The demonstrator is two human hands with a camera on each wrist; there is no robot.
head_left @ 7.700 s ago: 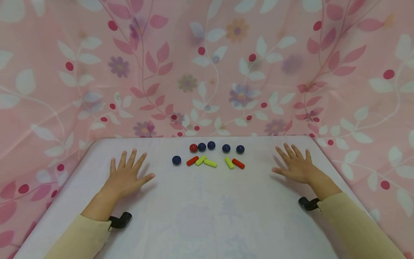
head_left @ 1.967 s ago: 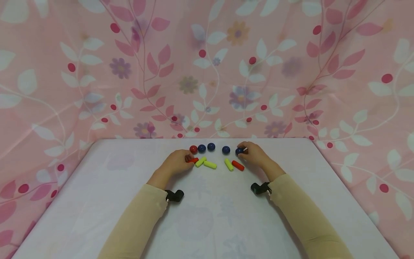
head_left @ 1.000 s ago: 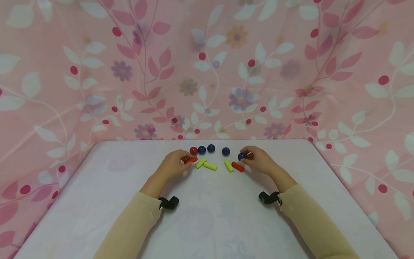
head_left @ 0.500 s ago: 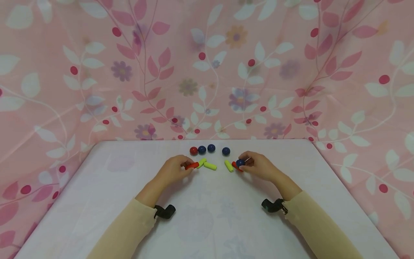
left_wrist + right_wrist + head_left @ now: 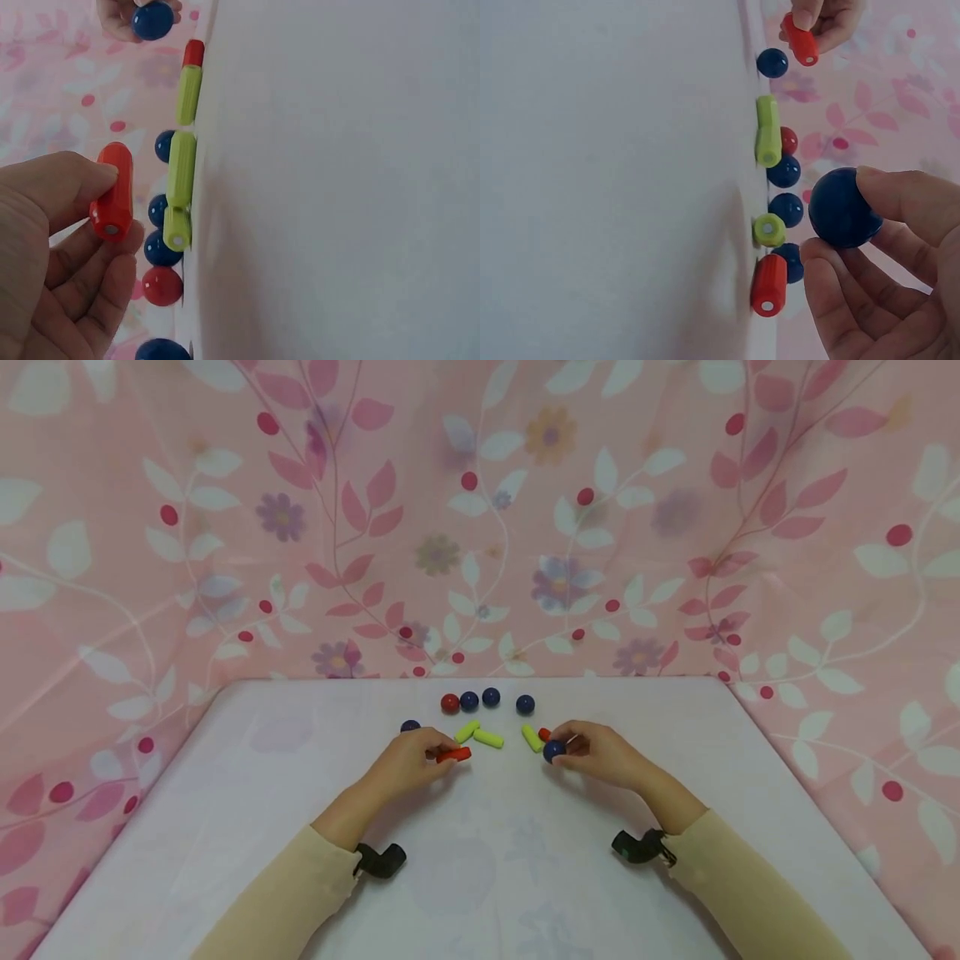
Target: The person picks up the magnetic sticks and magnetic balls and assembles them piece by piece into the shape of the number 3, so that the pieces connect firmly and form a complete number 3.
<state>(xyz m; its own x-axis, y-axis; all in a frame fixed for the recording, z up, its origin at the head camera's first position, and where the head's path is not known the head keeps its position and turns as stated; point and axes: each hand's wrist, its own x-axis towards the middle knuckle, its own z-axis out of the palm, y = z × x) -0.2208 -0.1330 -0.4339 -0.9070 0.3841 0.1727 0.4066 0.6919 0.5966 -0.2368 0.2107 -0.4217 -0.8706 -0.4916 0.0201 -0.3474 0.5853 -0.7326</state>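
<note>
In the head view my left hand [image 5: 401, 762] pinches a red magnetic rod [image 5: 114, 193] between thumb and fingers, held up off the table. A small silver dot shows in the rod's end. My right hand [image 5: 604, 752] grips a glossy dark blue ball [image 5: 845, 208] with thumb and fingertips, also raised. The rod and ball face each other with a gap between. Behind the right hand, a second red rod [image 5: 769, 285] lies partly hidden in the head view. Close to it is a yellow-green rod [image 5: 531, 738]. Another blue ball [image 5: 410, 726] peeks out behind my left hand.
Two more yellow-green rods, one of them lying flat [image 5: 488, 739], rest mid-table. Behind them sit a red ball [image 5: 450, 703] and three blue balls, the rightmost one [image 5: 525, 704] apart. The white-covered table [image 5: 480, 877] ends at a pink floral cloth [image 5: 480, 527].
Both hands came in from the table's sides. The left picked up a red rod, the right a blue ball. Over the last second both brought these nearer the front, the ball also slightly left.
</note>
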